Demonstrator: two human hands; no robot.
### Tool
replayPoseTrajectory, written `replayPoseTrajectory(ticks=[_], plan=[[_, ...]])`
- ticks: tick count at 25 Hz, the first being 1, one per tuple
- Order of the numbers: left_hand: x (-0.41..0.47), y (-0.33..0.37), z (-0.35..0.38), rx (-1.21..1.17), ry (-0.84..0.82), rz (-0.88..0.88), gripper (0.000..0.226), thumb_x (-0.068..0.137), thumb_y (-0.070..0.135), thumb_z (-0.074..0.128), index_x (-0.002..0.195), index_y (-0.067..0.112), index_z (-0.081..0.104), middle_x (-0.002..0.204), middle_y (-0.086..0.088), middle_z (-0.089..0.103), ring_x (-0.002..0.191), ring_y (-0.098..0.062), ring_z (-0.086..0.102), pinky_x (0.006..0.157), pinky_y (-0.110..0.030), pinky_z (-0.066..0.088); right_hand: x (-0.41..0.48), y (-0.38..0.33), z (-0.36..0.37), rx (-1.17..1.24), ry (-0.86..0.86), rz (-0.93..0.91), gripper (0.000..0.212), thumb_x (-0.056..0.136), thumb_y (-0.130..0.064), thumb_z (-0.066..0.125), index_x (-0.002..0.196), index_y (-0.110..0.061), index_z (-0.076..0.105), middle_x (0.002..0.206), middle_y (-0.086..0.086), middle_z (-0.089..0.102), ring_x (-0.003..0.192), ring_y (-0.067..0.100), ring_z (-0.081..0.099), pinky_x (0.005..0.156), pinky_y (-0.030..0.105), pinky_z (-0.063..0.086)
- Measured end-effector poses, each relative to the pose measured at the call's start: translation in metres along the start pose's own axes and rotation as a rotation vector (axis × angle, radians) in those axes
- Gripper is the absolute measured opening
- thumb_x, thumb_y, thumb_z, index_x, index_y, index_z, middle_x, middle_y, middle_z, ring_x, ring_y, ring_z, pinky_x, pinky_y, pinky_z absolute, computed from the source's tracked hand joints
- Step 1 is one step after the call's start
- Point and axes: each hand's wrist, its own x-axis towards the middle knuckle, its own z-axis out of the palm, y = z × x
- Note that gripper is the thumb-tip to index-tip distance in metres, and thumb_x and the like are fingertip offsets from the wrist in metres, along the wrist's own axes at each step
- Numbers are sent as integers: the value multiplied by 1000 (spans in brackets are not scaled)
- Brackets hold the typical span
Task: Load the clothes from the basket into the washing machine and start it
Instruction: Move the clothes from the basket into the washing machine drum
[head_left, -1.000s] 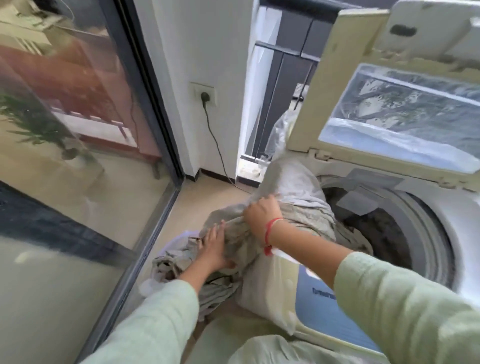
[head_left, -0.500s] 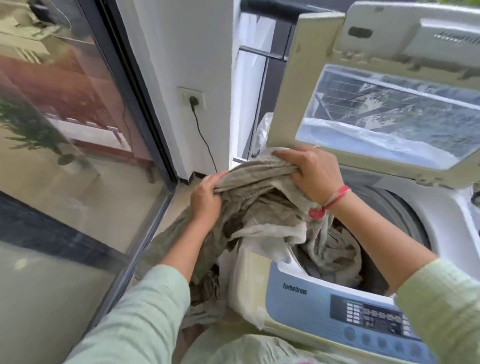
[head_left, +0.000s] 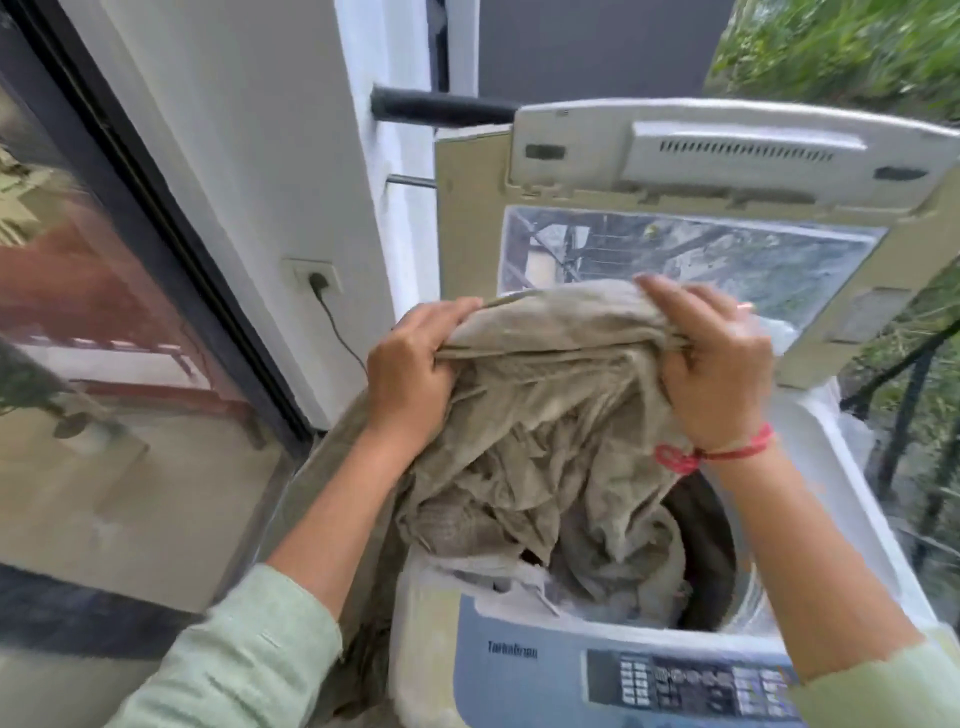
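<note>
Closest in, below the forearms, found the control panel (head_left: 691, 680) on the front edge of the washing machine (head_left: 836, 499), with no hand on it. Just beyond, saw a bunched grey-beige cloth (head_left: 545, 415) held above the open drum (head_left: 701, 545). Noted the left hand (head_left: 410, 369) curled round its left fold and the right hand (head_left: 717, 374) clenched on its right end, with a red thread (head_left: 727, 452) at that wrist. Noted the lower folds already down inside the drum, and another length trailing over the machine's left side toward the floor. Could not see the basket. Behind the hands, found the lid (head_left: 727, 156) propped upright; farther left, a wall socket (head_left: 314, 275) with a plug in. Judged it mid-load, nowhere near starting. Next called for lowering and releasing over the drum, then hauling the trailing end up and in, clear of the rim.
</note>
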Motion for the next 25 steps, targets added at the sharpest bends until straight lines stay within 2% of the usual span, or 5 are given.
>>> replayPoseTrajectory(ticks=[6,9,12,20,25], plan=[[2,90,69,45,-166,250,58,73,-8,60,125,19,59,109,-5,65,92,-23,63,80,-35,48,-36,68,-44,-223,348,224,22,90,-6,57,111,-6,63,94,23,66,86,25,60,77,29,45],[-53,44,92,305,-1058,40,52,85,23,60,134,20,45,134,-6,46,134,-26,34,110,-59,17,-115,95,-9,-356,-729,346,54,87,-45,32,111,-7,62,100,24,65,91,38,63,80,44,51],[-78,-20,50,264,-946,-138,52,86,48,54,136,39,40,147,8,34,143,-15,16,113,-61,2,-140,82,18,-286,-1588,432,48,87,-44,57,128,-18,55,132,8,55,121,25,53,101,28,37],[-178,-205,-59,219,-1117,-592,155,31,76,77,140,39,-26,157,1,-15,145,-18,-8,118,-45,13,-68,-114,155,-60,-1407,57,114,61,-79,60,148,-40,-3,159,2,-10,145,35,-8,110,68,2],[-217,-224,-1,159,-913,-776,149,38,59,78,144,32,-23,159,-3,3,144,-23,14,115,-46,22,-98,-167,199,-493,-1425,-103,33,93,-21,44,123,-20,57,128,7,54,133,34,33,101,76,12]])
